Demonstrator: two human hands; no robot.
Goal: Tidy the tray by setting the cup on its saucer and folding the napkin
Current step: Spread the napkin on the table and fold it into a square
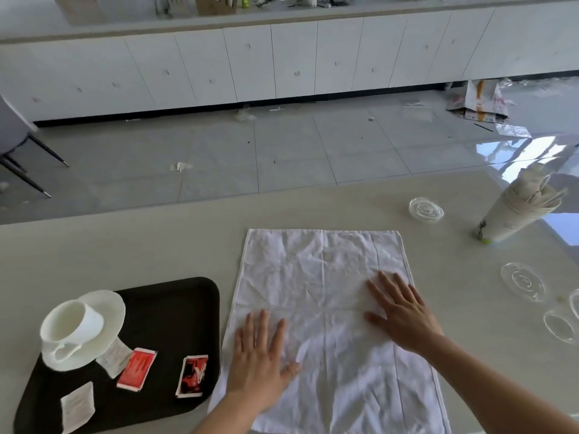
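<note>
A white cloth napkin (pixel 322 277) lies spread flat and creased on the beige table, right of the tray. My left hand (pixel 260 355) presses flat on its near left part, fingers apart. My right hand (pixel 401 311) lies flat on its right side, fingers spread. Neither hand holds anything. On the black tray (pixel 175 305) at the left, a white cup (pixel 73 324) sits on its white saucer (pixel 108 308), handle toward me.
Several sachets lie on the tray, two red (pixel 136 369) and two pale. Clear glass saucers (pixel 521 281) and a glass dish (pixel 426 211) sit at the right, with a stack of paper cups (pixel 513 214) lying behind them. The table's far edge borders a tiled floor.
</note>
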